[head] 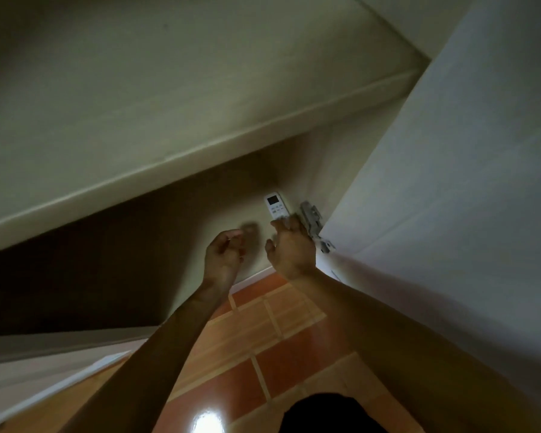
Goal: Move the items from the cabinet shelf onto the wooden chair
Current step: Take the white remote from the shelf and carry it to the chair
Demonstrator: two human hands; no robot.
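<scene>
A white remote control (275,205) with a small screen lies on the cream cabinet shelf (181,251), near the back right corner. My right hand (289,248) reaches into the cabinet and its fingertips touch the near end of the remote; the grip is blurred. My left hand (222,254) hovers just left of it, fingers curled loosely, holding nothing that I can make out. The wooden chair is out of view.
The open cabinet door (450,182) stands on the right, with a metal hinge (313,221) beside my right hand. An upper shelf board (169,151) crosses above. Below lies an orange tiled floor (263,354) with a bright light reflection.
</scene>
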